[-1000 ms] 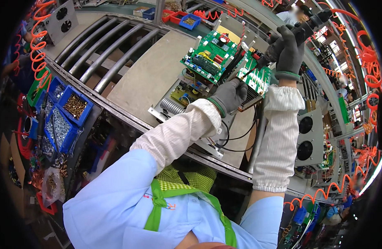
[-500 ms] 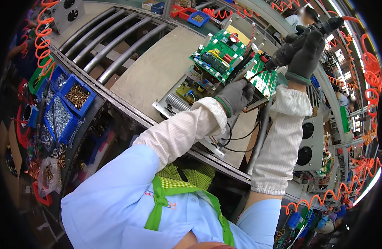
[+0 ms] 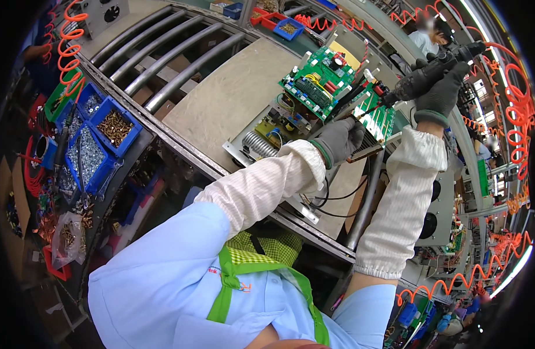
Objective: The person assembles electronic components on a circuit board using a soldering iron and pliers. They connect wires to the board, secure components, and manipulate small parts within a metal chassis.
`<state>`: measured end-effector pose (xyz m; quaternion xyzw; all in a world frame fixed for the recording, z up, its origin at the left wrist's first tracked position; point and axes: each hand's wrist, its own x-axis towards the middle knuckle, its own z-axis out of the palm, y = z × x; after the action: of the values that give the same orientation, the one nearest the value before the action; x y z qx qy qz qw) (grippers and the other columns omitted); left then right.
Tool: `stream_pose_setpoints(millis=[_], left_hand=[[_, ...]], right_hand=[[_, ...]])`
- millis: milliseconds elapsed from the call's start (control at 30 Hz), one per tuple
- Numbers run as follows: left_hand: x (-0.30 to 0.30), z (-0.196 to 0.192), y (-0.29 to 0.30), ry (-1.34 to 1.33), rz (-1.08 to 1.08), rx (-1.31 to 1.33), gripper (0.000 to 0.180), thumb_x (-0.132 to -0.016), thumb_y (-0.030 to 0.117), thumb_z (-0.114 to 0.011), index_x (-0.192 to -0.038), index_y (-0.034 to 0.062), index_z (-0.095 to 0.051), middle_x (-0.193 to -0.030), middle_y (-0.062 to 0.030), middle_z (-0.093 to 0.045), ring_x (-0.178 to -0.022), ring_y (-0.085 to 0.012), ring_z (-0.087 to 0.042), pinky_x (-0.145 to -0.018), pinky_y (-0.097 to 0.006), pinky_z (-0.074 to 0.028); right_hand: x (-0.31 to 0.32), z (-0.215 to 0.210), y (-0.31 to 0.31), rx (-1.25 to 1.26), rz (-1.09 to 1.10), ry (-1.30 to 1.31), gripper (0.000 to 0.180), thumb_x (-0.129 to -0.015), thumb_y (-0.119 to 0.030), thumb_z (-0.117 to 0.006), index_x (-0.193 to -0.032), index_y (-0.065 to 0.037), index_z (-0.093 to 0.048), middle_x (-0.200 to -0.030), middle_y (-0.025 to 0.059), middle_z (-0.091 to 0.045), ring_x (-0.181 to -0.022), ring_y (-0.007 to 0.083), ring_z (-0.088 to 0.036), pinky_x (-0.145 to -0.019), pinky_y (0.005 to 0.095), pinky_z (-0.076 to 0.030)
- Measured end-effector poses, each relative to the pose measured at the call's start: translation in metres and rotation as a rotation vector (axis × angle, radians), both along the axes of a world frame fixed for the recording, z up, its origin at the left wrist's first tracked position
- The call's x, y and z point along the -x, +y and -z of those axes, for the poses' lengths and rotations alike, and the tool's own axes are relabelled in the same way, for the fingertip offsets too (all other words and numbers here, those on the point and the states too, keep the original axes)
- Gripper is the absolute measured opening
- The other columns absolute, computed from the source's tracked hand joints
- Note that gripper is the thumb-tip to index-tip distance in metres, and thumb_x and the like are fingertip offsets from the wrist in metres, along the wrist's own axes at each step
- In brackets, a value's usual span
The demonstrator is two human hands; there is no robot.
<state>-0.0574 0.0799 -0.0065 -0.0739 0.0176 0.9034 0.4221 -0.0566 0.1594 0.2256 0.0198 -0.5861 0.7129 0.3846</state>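
Note:
In my gloved right hand (image 3: pixel 441 98) is a black power screwdriver (image 3: pixel 411 86), held nearly level with its bit pointing left. The bit reaches down beside a green circuit board (image 3: pixel 380 121) on the open electrical unit. My gloved left hand (image 3: pixel 339 141) is closed at the unit's edge near the bit's tip; what its fingers pinch, if anything, is hidden. A larger green circuit board (image 3: pixel 315 82) with yellow wires lies just beyond the left hand. A ribbed metal coil (image 3: pixel 259 144) sits on the unit's near left side.
The unit stands on a flat board (image 3: pixel 212 96) over the conveyor, whose metal rollers (image 3: pixel 162 64) show at left. Blue bins (image 3: pixel 114 126) of screws and metal fasteners stand left. Coiled orange hoses (image 3: pixel 69 35) hang about. Another person (image 3: pixel 425 42) is at the far right.
The view has shifted slightly, so the unit appears further right and lower. The right hand and screwdriver are tilted a little flatter. Both hands keep their closed hold.

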Motion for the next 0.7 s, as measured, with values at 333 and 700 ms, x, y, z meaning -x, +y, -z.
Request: stream_pose_setpoints(millis=[333,700], left_hand=[[-0.003,0.000,0.000,0.032,-0.042,0.046,0.014,-0.099,0.015,-0.051,-0.106,0.0052,-0.056,-0.089,-0.0061,-0.061,-0.074,-0.0146,-0.061,-0.063,-0.027,-0.056],[-0.006,-0.003,-0.001,0.062,-0.038,0.048,0.014,-0.100,0.020,-0.051,-0.106,0.0081,-0.056,-0.088,-0.0036,-0.060,-0.072,-0.0130,-0.060,-0.063,-0.028,-0.054]], right_hand=[[-0.005,0.025,-0.016,-0.235,0.065,-0.104,0.028,-0.081,-0.019,-0.069,-0.098,0.000,-0.056,-0.067,0.0104,-0.062,-0.052,0.0170,-0.060,-0.046,0.0277,-0.046],[-0.002,0.030,-0.007,-0.244,0.165,-0.022,0.027,-0.082,-0.017,-0.068,-0.099,-0.001,-0.054,-0.063,0.0122,-0.061,-0.047,0.0162,-0.059,-0.042,0.0267,-0.044]])
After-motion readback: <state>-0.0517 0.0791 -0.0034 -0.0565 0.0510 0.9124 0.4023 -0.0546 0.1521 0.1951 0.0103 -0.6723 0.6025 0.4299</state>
